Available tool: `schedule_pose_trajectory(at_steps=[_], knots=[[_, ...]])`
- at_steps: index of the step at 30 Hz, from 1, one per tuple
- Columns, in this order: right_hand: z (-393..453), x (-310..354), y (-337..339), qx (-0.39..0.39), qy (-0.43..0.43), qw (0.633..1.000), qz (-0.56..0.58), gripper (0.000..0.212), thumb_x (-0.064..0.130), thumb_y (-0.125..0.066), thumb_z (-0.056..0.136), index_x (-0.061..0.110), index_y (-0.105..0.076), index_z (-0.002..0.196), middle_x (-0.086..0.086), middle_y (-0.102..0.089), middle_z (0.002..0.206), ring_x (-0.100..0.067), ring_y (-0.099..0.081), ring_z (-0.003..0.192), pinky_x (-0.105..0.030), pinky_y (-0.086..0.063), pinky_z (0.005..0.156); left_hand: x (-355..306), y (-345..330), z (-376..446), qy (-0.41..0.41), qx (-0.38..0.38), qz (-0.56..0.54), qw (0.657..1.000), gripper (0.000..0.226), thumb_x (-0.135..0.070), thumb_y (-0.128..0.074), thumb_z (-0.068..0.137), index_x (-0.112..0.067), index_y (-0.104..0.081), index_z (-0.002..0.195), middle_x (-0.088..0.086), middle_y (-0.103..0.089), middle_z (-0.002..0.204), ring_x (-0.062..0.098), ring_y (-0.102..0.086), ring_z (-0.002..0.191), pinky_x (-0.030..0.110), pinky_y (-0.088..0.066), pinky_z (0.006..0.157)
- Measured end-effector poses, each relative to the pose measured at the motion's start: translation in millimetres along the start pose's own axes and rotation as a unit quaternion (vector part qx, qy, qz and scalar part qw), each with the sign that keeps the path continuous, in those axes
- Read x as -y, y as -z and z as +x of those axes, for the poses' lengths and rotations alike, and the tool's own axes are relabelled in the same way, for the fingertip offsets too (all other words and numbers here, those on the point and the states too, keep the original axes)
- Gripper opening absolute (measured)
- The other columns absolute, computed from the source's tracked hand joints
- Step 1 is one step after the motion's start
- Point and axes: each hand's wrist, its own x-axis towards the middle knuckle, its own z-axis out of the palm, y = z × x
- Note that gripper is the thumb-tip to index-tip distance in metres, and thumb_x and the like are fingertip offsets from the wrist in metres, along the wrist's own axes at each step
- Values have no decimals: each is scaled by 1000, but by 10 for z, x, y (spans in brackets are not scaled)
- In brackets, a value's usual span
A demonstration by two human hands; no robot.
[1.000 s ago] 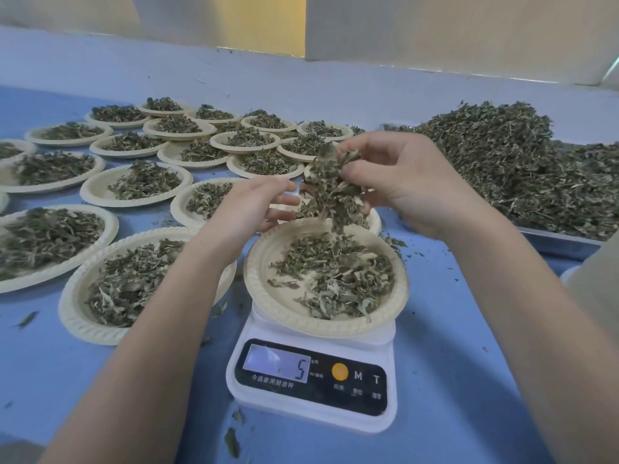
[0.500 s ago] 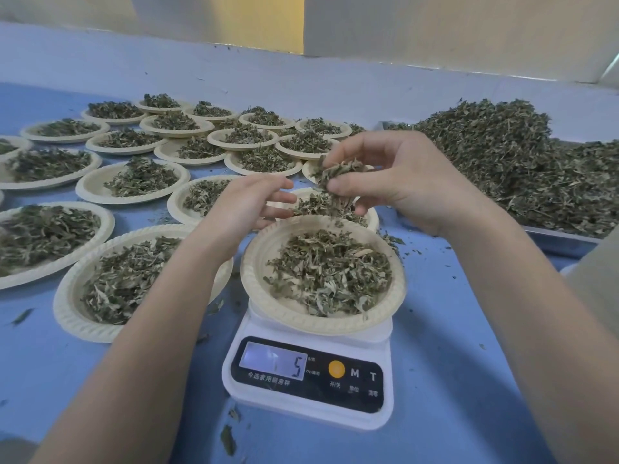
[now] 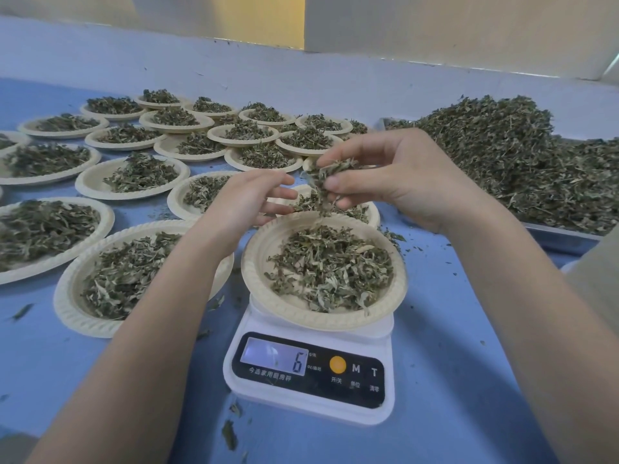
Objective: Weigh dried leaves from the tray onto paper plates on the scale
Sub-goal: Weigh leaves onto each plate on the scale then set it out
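- R hand [image 3: 398,177] pinching a tuft of dried leaves [image 3: 326,174] right over the paper plate [image 3: 258,262], so crumbs drop straight in.
- L hand [image 3: 249,199] loose, fingers straight, holding nothing, hovering beside the tuft, prob. to catch strays.
- Plate sits on the kitchen scale [image 3: 310,370]; display reads 6.
- Leaf tray [image 3: 562,234] close on my R w/ big pile, short reach.
- Filled plates [image 3: 90,182] parked L, out of the way.

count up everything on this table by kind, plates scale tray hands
paper plates: 21, counting rims that are partly hidden; the far ones overlap, so this may be off by one or two
scale: 1
tray: 1
hands: 2, left hand and right hand, which pinches leaves
total: 25
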Motion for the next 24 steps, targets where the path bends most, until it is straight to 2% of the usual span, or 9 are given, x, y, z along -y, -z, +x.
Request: schedule_pose_trajectory(at_steps=[3, 7, 10, 15, 20, 24], knots=[[2, -8, 2, 11, -4, 1000, 7, 22, -2, -73, 74, 12, -74, 90, -14, -73, 83, -14, -69, 63, -18, -55, 66, 3, -4, 9, 2, -2, -1, 1000, 16, -32, -52, 93, -27, -66, 88, -7, -74, 83, 10, -70, 73, 19, -45, 57], [5, -16, -3, 34, -22, 999, -5, 27, 2, -74, 73, 8, -71, 100, -1, -73, 74, -9, -68, 64, -15, -54, 64, 5, -9, 15, 2, -4, -3, 1000, 15, -32, -53, 93, -29, -66, 86, -14, -71, 70, 7, -70, 69, 21, -44, 60], [-10, -7, -11, 63, -18, 997, -30, 27, 5, -73, 74, 13, -72, 99, -3, -74, 75, -9, -68, 65, -14, -53, 65, 8, -7, 17, 0, -4, -6, 1000, 16, -30, -52, 94, -27, -65, 85, -15, -70, 67, 3, -67, 62, 23, -44, 61], [4, -13, -8, 62, -26, 997, -23, 33, 18, -75, 65, 14, -71, 98, -5, -74, 85, -14, -65, 69, -16, -51, 61, 3, -2, 10, 1, 2, 5, 1000, 18, -33, -51, 94, -25, -67, 92, -11, -73, 78, 6, -69, 69, 16, -46, 56], [19, -35, 5, 43, -11, 998, -34, 9, 23, -76, 67, 18, -75, 75, 0, -69, 70, -12, -61, 62, -15, -50, 60, 0, -6, 2, 1, 8, 19, 1000, 23, -33, -47, 96, -22, -67, 99, -2, -73, 95, 14, -70, 82, 21, -47, 64], [20, -40, 14, 40, -4, 999, -19, 7, 23, -76, 66, 19, -75, 72, 0, -69, 67, -13, -61, 61, -14, -50, 59, -4, -6, 0, 0, 4, 18, 1000, 22, -33, -48, 96, -22, -66, 97, -2, -73, 95, 15, -70, 83, 23, -46, 65]])
